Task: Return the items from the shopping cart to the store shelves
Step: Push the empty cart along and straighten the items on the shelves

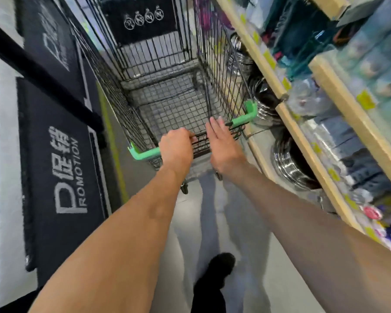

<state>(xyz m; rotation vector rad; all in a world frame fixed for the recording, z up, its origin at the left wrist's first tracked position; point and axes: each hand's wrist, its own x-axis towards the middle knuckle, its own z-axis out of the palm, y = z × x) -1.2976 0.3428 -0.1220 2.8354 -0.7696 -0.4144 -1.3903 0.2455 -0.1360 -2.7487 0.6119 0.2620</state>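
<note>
A black wire shopping cart (167, 91) with green handle ends stands in the aisle ahead of me; I see no items in its basket. My left hand (175, 150) is closed around the cart handle (145, 153) near its left end. My right hand (224, 145) hovers flat over the handle's right half, fingers straight and apart, holding nothing. Store shelves (303, 136) with pale wooden edges run along the right, right beside the cart.
The shelves hold stacked metal plates (289, 163), packaged goods and yellow price tags. Black promotion display stands (63, 168) line the left side. A yellow floor line runs beside them. My dark shoe (219, 265) is on the grey floor.
</note>
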